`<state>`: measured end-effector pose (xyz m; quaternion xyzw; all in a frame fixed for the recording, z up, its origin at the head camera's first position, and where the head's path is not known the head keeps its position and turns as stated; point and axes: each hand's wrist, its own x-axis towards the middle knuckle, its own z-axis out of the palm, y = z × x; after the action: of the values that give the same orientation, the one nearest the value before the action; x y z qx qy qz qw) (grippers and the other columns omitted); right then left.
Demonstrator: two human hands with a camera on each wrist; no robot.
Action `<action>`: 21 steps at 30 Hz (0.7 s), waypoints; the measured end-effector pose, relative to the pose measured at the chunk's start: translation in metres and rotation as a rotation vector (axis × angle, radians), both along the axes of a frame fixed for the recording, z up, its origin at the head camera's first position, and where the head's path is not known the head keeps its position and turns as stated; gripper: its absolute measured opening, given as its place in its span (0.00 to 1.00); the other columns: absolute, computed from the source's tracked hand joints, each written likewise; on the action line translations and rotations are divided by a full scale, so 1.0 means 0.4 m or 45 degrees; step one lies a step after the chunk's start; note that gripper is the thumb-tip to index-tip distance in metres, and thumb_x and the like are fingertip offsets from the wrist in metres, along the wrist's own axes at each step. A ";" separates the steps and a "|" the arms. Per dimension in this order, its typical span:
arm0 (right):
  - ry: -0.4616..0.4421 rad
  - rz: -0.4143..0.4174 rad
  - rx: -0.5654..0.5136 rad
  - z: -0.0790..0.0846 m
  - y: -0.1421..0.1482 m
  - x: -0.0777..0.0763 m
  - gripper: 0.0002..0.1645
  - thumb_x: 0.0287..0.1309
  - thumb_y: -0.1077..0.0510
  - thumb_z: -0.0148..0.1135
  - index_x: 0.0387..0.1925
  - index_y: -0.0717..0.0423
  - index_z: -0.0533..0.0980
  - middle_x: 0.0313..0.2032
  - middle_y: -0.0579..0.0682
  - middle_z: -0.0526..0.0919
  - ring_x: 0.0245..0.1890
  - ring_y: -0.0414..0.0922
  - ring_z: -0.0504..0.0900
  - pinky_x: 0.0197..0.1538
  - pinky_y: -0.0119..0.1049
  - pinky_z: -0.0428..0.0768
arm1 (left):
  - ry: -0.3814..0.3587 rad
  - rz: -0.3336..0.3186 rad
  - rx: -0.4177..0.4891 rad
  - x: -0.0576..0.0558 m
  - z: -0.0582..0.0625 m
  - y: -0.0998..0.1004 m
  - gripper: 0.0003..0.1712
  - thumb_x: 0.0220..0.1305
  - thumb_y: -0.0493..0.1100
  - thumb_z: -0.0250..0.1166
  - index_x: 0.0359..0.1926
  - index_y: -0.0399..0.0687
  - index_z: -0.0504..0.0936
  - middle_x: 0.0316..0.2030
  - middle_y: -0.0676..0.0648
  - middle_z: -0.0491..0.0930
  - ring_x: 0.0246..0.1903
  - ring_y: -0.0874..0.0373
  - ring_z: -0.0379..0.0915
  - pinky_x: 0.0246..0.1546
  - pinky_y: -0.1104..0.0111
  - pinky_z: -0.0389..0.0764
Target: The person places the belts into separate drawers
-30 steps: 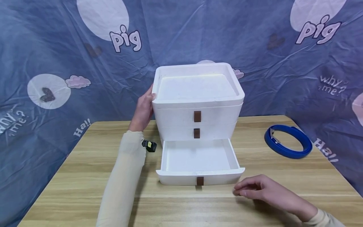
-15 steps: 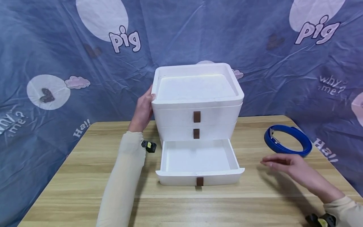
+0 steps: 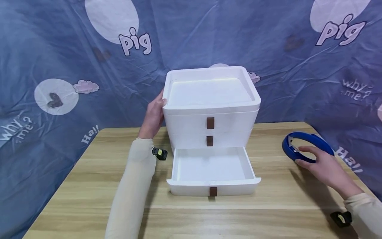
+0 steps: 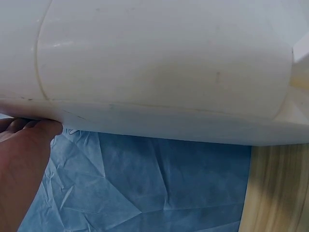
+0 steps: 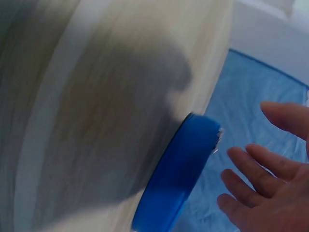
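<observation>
A white drawer unit [image 3: 185,124] with brown pull tabs stands at the middle back of the table. Its bottom drawer [image 3: 210,166] is pulled out and holds nothing. My left hand [image 3: 153,114] grips the unit's upper left side, the thumb at the top rim; in the left wrist view its fingers partly disappear at the white wall. On the right lies a rolled-up blue belt [image 3: 287,149] with a metal buckle. Over its near edge hovers my right hand [image 3: 325,167], thumb and fingers spread apart. The right wrist view has the belt [image 5: 176,174] beside those fingers, apart from them.
The drawer unit has a shallow raised-rim tray top [image 3: 209,93]. Everything stands on a light wooden table [image 3: 98,186]. Behind it and along both sides hangs a blue printed cloth [image 3: 185,36]. Both wrists carry a small black camera [image 3: 159,153].
My right hand has moved from beside the open drawer's front corner, right and away from me, to the blue belt, and its fingers have spread. The left hand keeps its place on the unit.
</observation>
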<state>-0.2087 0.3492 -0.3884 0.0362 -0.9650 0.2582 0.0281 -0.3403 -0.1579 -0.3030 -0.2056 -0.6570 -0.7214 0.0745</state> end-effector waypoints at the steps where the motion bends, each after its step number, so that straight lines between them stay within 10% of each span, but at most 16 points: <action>1: -0.015 0.000 0.033 -0.004 0.005 -0.003 0.37 0.65 0.47 0.62 0.62 0.73 0.67 0.59 0.80 0.65 0.54 0.78 0.63 0.46 0.69 0.66 | 0.004 -0.003 0.006 -0.001 0.000 0.000 0.39 0.63 0.48 0.49 0.76 0.52 0.57 0.72 0.53 0.58 0.68 0.58 0.56 0.66 0.59 0.60; 21: -0.127 0.043 0.217 -0.033 0.051 -0.032 0.33 0.55 0.59 0.68 0.52 0.81 0.69 0.46 0.79 0.74 0.42 0.71 0.74 0.42 0.66 0.71 | 0.015 -0.014 -0.012 -0.005 0.003 0.000 0.40 0.62 0.48 0.48 0.76 0.51 0.56 0.73 0.53 0.56 0.69 0.60 0.53 0.67 0.60 0.58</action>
<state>-0.2215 0.3697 -0.4016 0.0417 -0.9829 0.1770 -0.0277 -0.3422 -0.1579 -0.3019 -0.2139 -0.6589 -0.7175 0.0733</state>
